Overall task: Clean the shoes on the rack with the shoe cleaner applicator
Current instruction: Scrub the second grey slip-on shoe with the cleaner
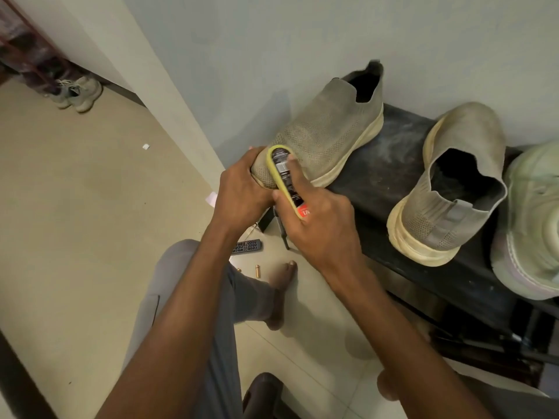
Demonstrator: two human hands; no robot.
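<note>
We judge we're scrubbing shoe 1: left hand (pixel 242 189) grips the grey knit slip-on's (pixel 326 128) toe, right hand (pixel 317 225) presses the yellow applicator (pixel 284 173) on it; next, work heelward.

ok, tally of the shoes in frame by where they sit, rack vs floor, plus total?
On the rack: 3, a grey slip-on that the left hand grips at the toe while the right hand holds the applicator on it, a second grey slip-on, and a pale green sneaker.
On the floor: 2, a light pair far left.
Total: 5
</note>
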